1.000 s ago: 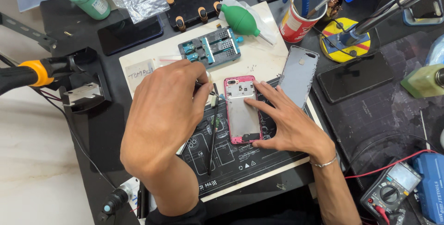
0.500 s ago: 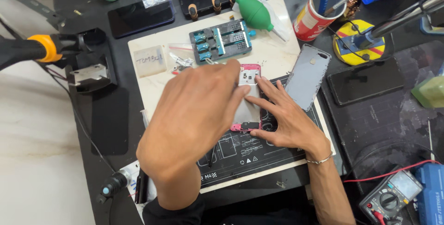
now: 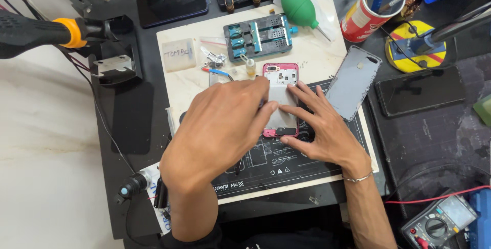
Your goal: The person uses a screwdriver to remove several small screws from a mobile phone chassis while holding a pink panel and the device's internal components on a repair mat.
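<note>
A pink-framed phone (image 3: 280, 77) with its back taken off lies on a black repair mat (image 3: 286, 164). My left hand (image 3: 225, 126) arches over the phone's left edge, fingertips pressed on its metal plate. Whether it pinches a tool is hidden under the fingers. From the right, my right hand (image 3: 322, 131) lies with fingers spread, pinning the plate and lower end. The grey back cover (image 3: 353, 82) rests just right of the phone.
On the cream board (image 3: 317, 49) are a grey clamp fixture (image 3: 261, 36) and a green air blower (image 3: 298, 6). A red can of tools (image 3: 364, 16) and a black phone (image 3: 419, 91) sit right, a multimeter (image 3: 442, 221) bottom right, an orange-ringed handle (image 3: 36, 31) left.
My left hand has slid right and now covers the phone's left side. The right hand stays on the phone, fingers spread a little wider. The view has shifted downward.
</note>
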